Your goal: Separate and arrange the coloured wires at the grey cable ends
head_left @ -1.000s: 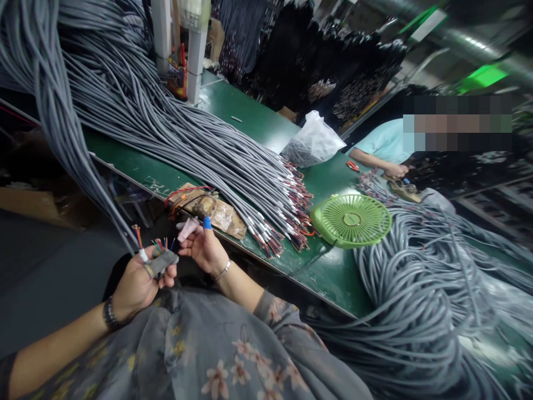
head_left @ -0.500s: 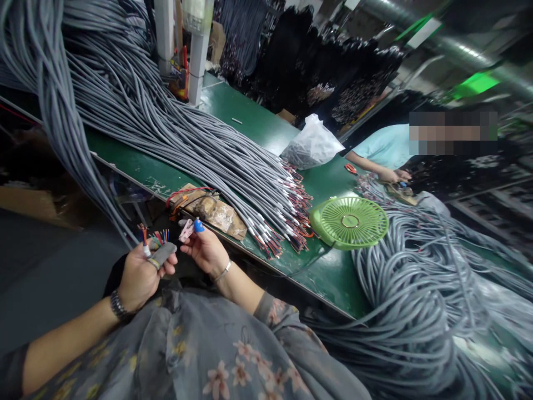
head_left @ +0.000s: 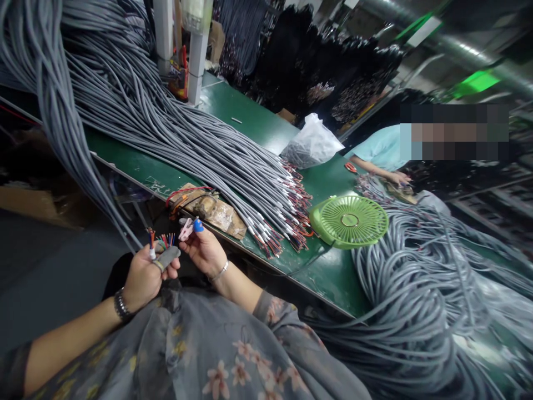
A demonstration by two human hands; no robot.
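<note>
Near the table edge, my left hand is closed around the end of a grey cable. Coloured wire ends fan out above its fingers, next to a white band on the cable. A grey sleeve-like cover with a yellowish band lies over the thumb. Just to the right, my right hand pinches a small pale pink clip-like piece between thumb and finger. A blue cover caps the thumb of that hand. The pink piece is close to the wire ends; whether they touch I cannot tell.
Many grey cables with bared wire ends lie across the green table. A taped block sits at its edge. Beyond are a green fan, a white plastic bag, more coiled cables and a co-worker.
My left hand has shifted slightly right with the cable, bringing the wire ends closer to the pink piece. My right hand has barely moved. The co-worker's hands have moved a little.
</note>
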